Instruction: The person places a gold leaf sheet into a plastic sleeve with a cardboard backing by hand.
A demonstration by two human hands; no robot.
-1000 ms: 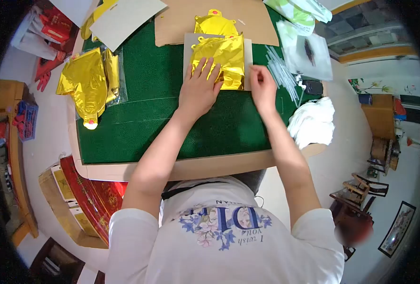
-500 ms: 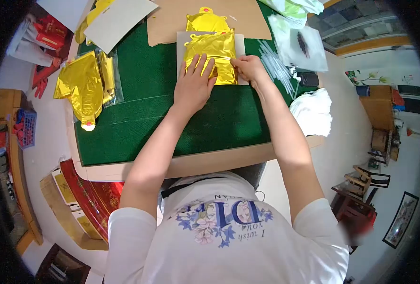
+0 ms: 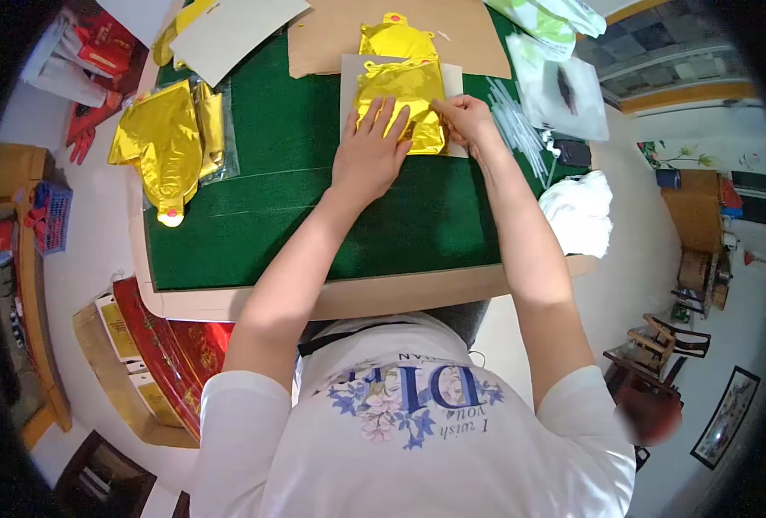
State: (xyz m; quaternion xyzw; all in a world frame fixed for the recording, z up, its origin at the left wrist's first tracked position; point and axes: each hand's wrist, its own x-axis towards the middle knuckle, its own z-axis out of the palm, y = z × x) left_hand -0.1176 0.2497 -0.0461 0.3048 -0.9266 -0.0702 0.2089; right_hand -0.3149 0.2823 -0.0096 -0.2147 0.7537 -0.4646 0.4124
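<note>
A shiny gold foil balloon, flat and partly folded, lies on a grey card on the green tabletop. My left hand rests flat on the foil with its fingers spread. At the foil's right edge, my right hand is closed in a pinch, thumb and forefinger meeting at the edge. Another piece of gold foil with a red dot on its tab sticks out beyond the far side of the card.
More gold foil balloons and a clear packet lie on the left. A second grey card and brown cardboard are at the back. Translucent straws, a black case, plastic bags and white cloth sit on the right.
The whole view has shifted slightly, so the table things appear a little further right. The foil's near part looks more spread out under my hands, which stay at nearly the same places on it.
</note>
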